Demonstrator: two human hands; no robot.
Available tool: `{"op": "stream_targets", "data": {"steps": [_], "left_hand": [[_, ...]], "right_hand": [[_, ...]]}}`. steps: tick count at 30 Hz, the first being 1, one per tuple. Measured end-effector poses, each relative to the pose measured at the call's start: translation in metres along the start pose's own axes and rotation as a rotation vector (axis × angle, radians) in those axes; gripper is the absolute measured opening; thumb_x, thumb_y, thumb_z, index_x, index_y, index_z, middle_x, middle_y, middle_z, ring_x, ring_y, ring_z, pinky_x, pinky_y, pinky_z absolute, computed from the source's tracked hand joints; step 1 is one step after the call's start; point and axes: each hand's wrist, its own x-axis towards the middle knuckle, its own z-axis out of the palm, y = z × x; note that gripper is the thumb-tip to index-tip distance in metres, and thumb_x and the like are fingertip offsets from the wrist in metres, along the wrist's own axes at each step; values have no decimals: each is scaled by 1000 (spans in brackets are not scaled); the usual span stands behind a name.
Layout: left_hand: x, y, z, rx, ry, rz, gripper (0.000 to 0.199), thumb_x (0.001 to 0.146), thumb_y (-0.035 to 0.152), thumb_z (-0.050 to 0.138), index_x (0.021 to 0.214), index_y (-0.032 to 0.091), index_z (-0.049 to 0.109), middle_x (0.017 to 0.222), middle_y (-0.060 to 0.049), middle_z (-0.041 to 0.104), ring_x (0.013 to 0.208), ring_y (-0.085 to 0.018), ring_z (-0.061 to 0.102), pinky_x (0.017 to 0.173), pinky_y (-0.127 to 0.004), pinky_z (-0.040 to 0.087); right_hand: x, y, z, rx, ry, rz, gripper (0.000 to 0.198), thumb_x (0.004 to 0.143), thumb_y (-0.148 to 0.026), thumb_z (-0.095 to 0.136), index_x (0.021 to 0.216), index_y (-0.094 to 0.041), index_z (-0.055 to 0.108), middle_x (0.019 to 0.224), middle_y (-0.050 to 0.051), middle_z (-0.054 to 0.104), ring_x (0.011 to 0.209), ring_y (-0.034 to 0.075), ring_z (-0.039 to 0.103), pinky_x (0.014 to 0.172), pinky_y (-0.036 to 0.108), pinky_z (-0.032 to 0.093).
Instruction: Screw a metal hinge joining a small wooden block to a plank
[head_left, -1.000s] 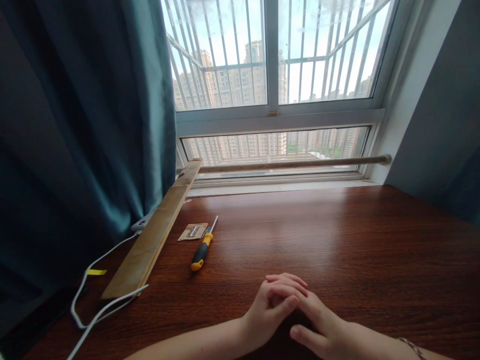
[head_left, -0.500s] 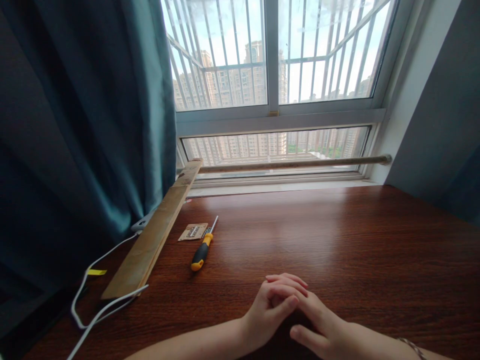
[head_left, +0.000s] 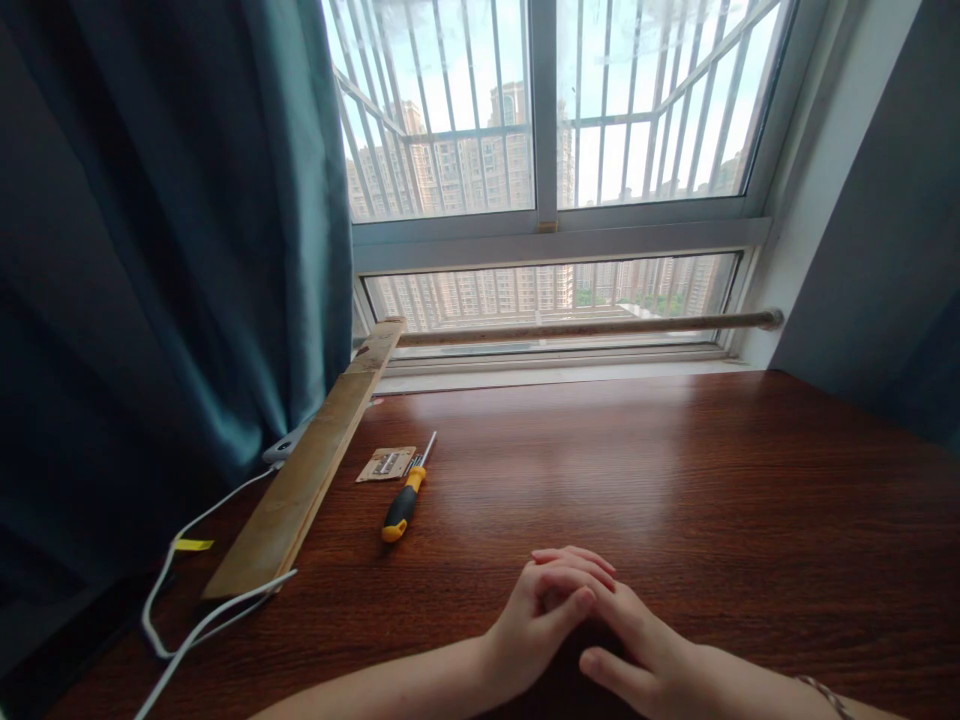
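My left hand (head_left: 526, 622) and my right hand (head_left: 637, 650) meet at the bottom of the head view, just over the table. Their fingers are closed together and overlap at the tips, with no object visible between them. The right thumb stands a little apart from its fingers. Ahead and to the left lies a screwdriver (head_left: 403, 508) with a black and yellow handle, its metal shaft pointing away from me. Beside its shaft is a small brown card (head_left: 385, 463) with small metallic pieces on it; the screwdriver partly covers its right end. Neither hand touches these things.
A long wooden board (head_left: 309, 470) slants along the left of the brown table (head_left: 675, 500). A white cable (head_left: 169, 560) loops beside it, with a yellow tag (head_left: 193, 545). A dark blue curtain (head_left: 187, 250) hangs at left. A rail (head_left: 585, 328) crosses the window behind.
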Motion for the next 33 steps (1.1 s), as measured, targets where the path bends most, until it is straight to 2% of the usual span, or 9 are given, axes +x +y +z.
{"op": "stream_targets", "data": {"steps": [8, 18, 26, 33], "left_hand": [[0, -4, -2, -75, 30, -114, 22, 83, 28, 52, 87, 14, 69, 96, -12, 64, 99, -24, 57, 90, -42, 43], [1, -5, -3, -124, 37, -220, 27, 81, 34, 54, 91, 12, 67, 94, -11, 65, 92, -22, 60, 87, -37, 45], [0, -6, -2, -107, 48, -170, 27, 81, 33, 54, 90, 12, 68, 94, -11, 65, 95, -23, 59, 89, -38, 44], [0, -5, -1, -98, 56, -208, 29, 81, 36, 54, 90, 13, 67, 97, -11, 65, 95, -23, 59, 90, -38, 44]], "right_hand": [[-2, 3, 3, 26, 8, 82, 53, 84, -27, 48, 135, -21, 32, 138, 12, 37, 130, 22, 28, 106, 42, 26], [-3, 4, 5, 99, 7, 154, 54, 85, -25, 48, 136, -23, 30, 137, 11, 38, 129, 20, 31, 104, 39, 30], [-2, 3, 5, 43, 6, 166, 55, 84, -23, 49, 136, -22, 31, 137, 12, 38, 129, 20, 31, 106, 40, 27], [-2, 4, 5, 36, 10, 170, 56, 84, -23, 50, 136, -23, 30, 136, 11, 40, 128, 20, 33, 105, 41, 29]]}}
